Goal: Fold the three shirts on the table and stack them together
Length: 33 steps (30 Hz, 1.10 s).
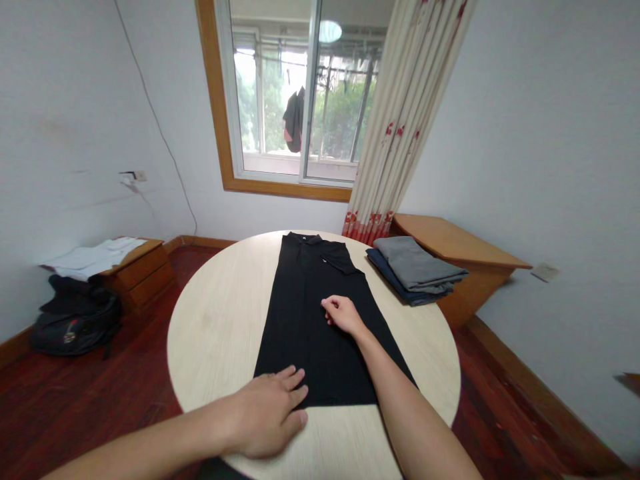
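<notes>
A black shirt [310, 313] lies folded into a long strip down the middle of a round pale wooden table [220, 320], collar at the far end. My left hand [270, 413] rests flat at the shirt's near edge, fingers stretched out and touching the hem. My right hand [343, 313] lies on the middle of the shirt with its fingers curled down against the cloth. Neither hand lifts anything.
A stack of folded grey and dark blue clothes [415, 270] sits at the table's far right. Behind it stands a low wooden cabinet [450, 243]. At left, a cabinet bears white cloth [95, 257], with a black backpack [75, 323] on the red floor. Window and curtain [400, 120] behind.
</notes>
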Available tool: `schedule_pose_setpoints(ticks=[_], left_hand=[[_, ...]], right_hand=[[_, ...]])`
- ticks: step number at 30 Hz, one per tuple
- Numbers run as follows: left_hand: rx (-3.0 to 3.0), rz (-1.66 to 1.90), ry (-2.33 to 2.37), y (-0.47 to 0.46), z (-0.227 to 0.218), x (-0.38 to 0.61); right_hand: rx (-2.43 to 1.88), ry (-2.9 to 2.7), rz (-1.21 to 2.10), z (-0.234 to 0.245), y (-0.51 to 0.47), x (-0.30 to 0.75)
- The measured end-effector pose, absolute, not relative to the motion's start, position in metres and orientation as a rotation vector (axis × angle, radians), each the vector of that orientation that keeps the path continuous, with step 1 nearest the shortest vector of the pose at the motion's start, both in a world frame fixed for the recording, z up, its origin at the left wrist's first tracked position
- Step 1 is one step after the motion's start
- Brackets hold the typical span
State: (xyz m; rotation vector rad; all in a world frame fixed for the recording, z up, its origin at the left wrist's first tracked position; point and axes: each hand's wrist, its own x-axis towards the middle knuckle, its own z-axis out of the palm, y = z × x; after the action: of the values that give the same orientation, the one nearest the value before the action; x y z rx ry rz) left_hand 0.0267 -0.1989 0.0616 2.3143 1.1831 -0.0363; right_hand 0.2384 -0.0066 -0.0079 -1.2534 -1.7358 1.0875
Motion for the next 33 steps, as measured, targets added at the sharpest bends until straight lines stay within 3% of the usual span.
schedule_pose_setpoints(ticks=[4,6,10,14,18,24,30,33], left_hand=[[1.93,-0.18,0.841,-0.154,0.094,0.025],[1.777,-0.071,0.767,-0.117,0.095,0.03],[1.926,0.353,1.008,-0.053,0.074,0.043],[1.972,0.487,1.011,-0.03,0.047,0.052],[1.988,0.611,0.981,-0.035,0.027,0.054],[2.024,0.661,0.979,-0.044,0.022,0.049],[2.218,0.701,0.936,-0.062,0.034,0.058],[2.368,0.625,0.888,-0.074,0.036,0.072]], right_hand=[[-1.316,-1.735,1.03,-0.001,-0.006,0.244],[-1.449,-1.715,0.922,0.009,-0.007,0.256],[-1.9,-1.746,0.488,0.03,-0.019,0.299],[-2.283,-1.821,0.221,0.032,-0.044,0.339],[-2.291,-1.812,0.433,0.027,-0.071,0.352],[-1.858,-1.468,1.306,0.047,-0.091,0.35],[-1.525,-1.67,1.188,0.067,-0.098,0.318],[-1.434,-1.93,1.453,0.074,-0.097,0.301]])
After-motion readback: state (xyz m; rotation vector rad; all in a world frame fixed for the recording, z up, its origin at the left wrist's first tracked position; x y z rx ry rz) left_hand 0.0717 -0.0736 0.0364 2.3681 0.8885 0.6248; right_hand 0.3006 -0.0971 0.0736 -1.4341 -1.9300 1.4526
